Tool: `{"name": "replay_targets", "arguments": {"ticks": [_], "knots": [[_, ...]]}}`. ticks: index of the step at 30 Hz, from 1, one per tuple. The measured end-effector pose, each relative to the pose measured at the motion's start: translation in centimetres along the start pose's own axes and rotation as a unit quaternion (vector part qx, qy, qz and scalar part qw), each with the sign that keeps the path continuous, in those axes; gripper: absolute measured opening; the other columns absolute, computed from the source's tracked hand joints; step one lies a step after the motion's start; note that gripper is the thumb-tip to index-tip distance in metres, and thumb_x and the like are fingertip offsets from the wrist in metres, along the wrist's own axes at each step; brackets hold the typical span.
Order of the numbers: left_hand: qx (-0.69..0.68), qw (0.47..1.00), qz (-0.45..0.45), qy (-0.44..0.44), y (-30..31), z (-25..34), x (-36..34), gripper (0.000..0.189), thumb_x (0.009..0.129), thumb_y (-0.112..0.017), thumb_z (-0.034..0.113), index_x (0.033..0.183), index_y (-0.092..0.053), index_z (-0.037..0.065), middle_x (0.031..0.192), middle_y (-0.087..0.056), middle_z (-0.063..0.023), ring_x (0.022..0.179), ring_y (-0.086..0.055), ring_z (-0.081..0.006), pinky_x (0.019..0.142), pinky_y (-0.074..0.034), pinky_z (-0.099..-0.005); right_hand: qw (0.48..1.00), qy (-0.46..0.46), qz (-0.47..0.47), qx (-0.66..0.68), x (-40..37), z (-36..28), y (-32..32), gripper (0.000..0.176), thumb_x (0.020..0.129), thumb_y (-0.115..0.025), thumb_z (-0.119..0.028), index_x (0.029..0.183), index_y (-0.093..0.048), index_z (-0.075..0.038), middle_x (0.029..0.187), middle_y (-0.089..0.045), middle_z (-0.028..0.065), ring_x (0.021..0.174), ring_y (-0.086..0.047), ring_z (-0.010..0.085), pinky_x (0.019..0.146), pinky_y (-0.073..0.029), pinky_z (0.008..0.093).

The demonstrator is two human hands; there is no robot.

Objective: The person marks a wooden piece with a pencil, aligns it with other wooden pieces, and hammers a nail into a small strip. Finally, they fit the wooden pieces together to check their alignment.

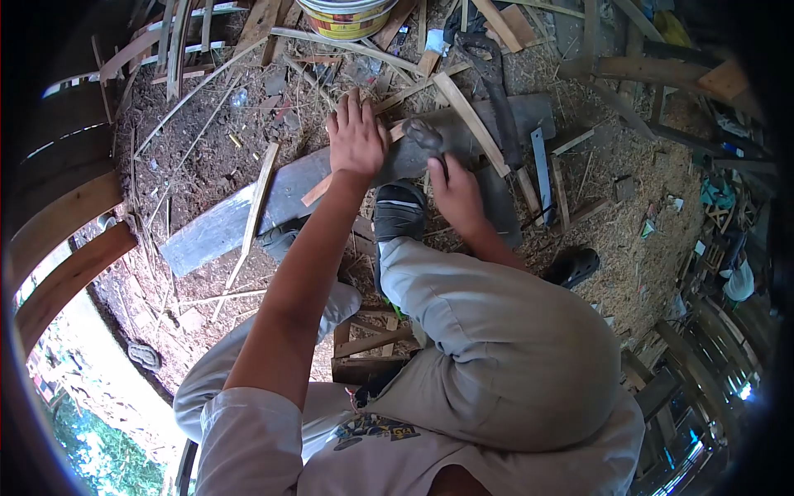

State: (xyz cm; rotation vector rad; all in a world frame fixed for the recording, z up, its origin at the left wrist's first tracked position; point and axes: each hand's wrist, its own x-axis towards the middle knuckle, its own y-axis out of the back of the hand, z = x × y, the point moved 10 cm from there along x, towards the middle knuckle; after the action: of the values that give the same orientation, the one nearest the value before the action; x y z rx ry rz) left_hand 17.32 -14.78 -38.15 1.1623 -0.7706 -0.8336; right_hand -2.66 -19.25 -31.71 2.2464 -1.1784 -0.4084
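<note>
My left hand point(357, 147) lies with its fingers stretched out over a thin wooden strip point(316, 190), which rests on a wide grey board point(285, 188) on the ground. The strip shows on both sides of the hand. In my right hand point(456, 197) is a hammer, gripped by its dark handle. The hammer head point(423, 134) is close over the right end of the strip, just right of my left fingers. My foot in a dark sandal point(399, 211) is at the near edge of the board, between the two hands.
A pale batten point(471, 122) and a dark tool with a looped handle point(499, 99) lie across the board's right part. Beside them is a blue-grey flat strip point(542, 174). A bucket point(347, 21) stands at the far side. Wood scraps and shavings litter the ground.
</note>
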Motion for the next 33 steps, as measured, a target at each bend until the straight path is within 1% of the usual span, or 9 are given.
{"name": "replay_targets", "arguments": {"ticks": [4, 7, 10, 14, 16, 18, 23, 29, 33], "knots": [[0.003, 1.000, -0.015, 0.000, -0.4, -0.1, -0.1, 0.052, 0.100, -0.051, 0.031, 0.144, -0.053, 0.003, 0.157, -0.046, -0.0179, 0.148, -0.040, -0.0377, 0.121, -0.031, -0.0547, 0.993, -0.106, -0.058, 0.015, -1.4, 2.4, -0.4, 0.032, 0.110, -0.057, -0.031, 0.104, -0.061, 0.000, 0.081, -0.067, 0.0244, 0.073, -0.071, 0.0405, 0.065, -0.052, 0.0480], [-0.017, 0.999, 0.036, -0.001, 1.7, -0.1, -0.3, 0.048, 0.100, -0.056, 0.037, 0.135, -0.058, 0.004, 0.145, -0.053, -0.0180, 0.138, -0.048, -0.0381, 0.113, -0.037, -0.0546, 0.953, -0.198, 0.012, 0.230, -2.5, 4.4, -0.3, 0.034, 0.114, -0.050, -0.029, 0.097, -0.061, -0.001, 0.069, -0.053, 0.0031, 0.063, -0.049, 0.0107, 0.059, -0.043, 0.0345], [-0.066, 0.996, -0.029, -0.058, 2.8, 1.0, -1.8, 0.043, 0.099, -0.062, 0.041, 0.120, -0.062, 0.004, 0.124, -0.062, -0.0172, 0.120, -0.057, -0.0373, 0.099, -0.042, -0.0514, 0.956, -0.173, 0.031, 0.236, -2.2, 4.7, 0.3, 0.035, 0.116, -0.045, -0.035, 0.096, -0.057, -0.010, 0.068, -0.047, -0.0054, 0.055, -0.041, 0.0027, 0.048, -0.033, 0.0231], [-0.099, 0.988, 0.004, -0.117, 4.1, 1.4, -2.4, 0.034, 0.101, -0.067, 0.034, 0.118, -0.065, 0.005, 0.108, -0.069, -0.0147, 0.100, -0.066, -0.0370, 0.087, -0.050, -0.0479, 0.954, -0.183, 0.039, 0.233, -2.7, 5.5, 0.7, 0.037, 0.116, -0.045, -0.038, 0.096, -0.057, -0.010, 0.067, -0.047, -0.0047, 0.053, -0.040, 0.0033, 0.047, -0.033, 0.0232], [-0.287, 0.943, -0.166, -0.026, 2.5, 0.5, -1.8, 0.039, 0.105, -0.063, 0.035, 0.126, -0.064, 0.001, 0.110, -0.071, -0.0196, 0.104, -0.067, -0.0426, 0.091, -0.052, -0.0512, 0.940, -0.222, 0.055, 0.254, -3.3, 6.2, 0.8, 0.038, 0.116, -0.045, -0.040, 0.095, -0.057, -0.010, 0.067, -0.048, -0.0039, 0.050, -0.041, 0.0044, 0.045, -0.034, 0.0235], [-0.334, 0.931, -0.132, -0.061, 3.6, 0.9, -1.6, 0.038, 0.110, -0.056, 0.034, 0.127, -0.063, 0.001, 0.101, -0.072, -0.0272, 0.095, -0.071, -0.0460, 0.085, -0.055, -0.0511, 0.930, -0.241, 0.056, 0.272, -3.6, 6.7, 0.8, 0.038, 0.115, -0.045, -0.041, 0.095, -0.057, -0.010, 0.066, -0.048, -0.0037, 0.049, -0.041, 0.0045, 0.044, -0.034, 0.0234], [-0.511, 0.835, -0.203, 0.013, 3.1, 0.9, -1.4, 0.040, 0.115, -0.046, 0.034, 0.132, -0.062, 0.001, 0.095, -0.072, -0.0200, 0.087, -0.074, -0.0307, 0.083, -0.056, -0.0414, 0.917, -0.267, 0.060, 0.290, -3.4, 6.8, 1.1, 0.039, 0.115, -0.046, -0.043, 0.096, -0.056, -0.010, 0.066, -0.048, -0.0031, 0.048, -0.042, 0.0048, 0.043, -0.034, 0.0231], [-0.507, 0.831, -0.229, 0.026, 3.6, 1.7, -1.8, 0.039, 0.115, -0.046, 0.032, 0.133, -0.061, 0.000, 0.098, -0.072, -0.0193, 0.089, -0.074, -0.0296, 0.085, -0.056, -0.0406, 0.944, -0.185, 0.058, 0.268, -1.1, 4.2, 1.6, 0.027, 0.110, -0.064, -0.030, 0.093, -0.055, -0.011, 0.069, -0.049, -0.0067, 0.052, -0.042, 0.0033, 0.045, -0.033, 0.0246], [-0.465, 0.854, -0.225, -0.051, 5.0, 3.3, -2.2, 0.042, 0.115, -0.045, 0.031, 0.138, -0.058, -0.002, 0.105, -0.070, -0.0184, 0.094, -0.071, -0.0261, 0.088, -0.054, -0.0375, 0.952, -0.178, 0.059, 0.244, 0.4, 3.6, 2.0, 0.025, 0.097, -0.082, -0.023, 0.103, -0.067, -0.004, 0.083, -0.060, -0.0051, 0.076, -0.052, 0.0058, 0.068, -0.045, 0.0268]]}}
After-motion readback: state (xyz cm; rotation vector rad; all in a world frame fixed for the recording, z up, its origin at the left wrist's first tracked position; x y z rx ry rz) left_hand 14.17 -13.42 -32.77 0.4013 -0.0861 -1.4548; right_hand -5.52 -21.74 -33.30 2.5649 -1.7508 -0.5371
